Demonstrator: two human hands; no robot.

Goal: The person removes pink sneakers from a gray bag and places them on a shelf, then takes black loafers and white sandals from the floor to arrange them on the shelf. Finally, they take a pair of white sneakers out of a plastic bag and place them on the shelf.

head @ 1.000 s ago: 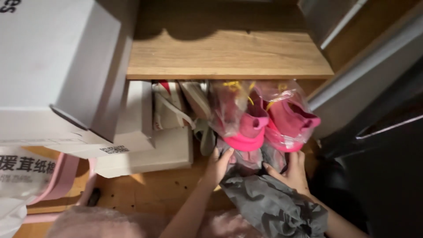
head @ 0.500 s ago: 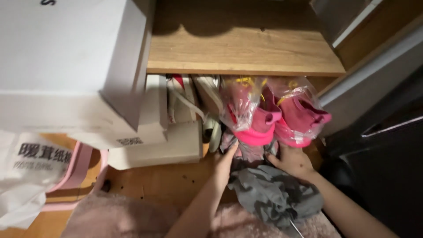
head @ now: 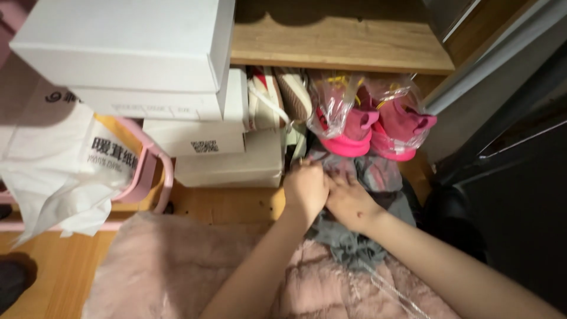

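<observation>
Both hands have drawn together: left hand (head: 305, 188) and right hand (head: 348, 204) now touch, clutching the grey cloth (head: 360, 236) below the pink shoes (head: 378, 124).

Both hands (head: 328, 195) press grey cloth (head: 378, 177) beneath pink shoes (head: 378, 127).

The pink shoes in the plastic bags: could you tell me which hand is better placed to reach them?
Probably the right hand: it rests on the grey cloth just below the pink shoes. The left hand sits nearer the white boxes.
</observation>
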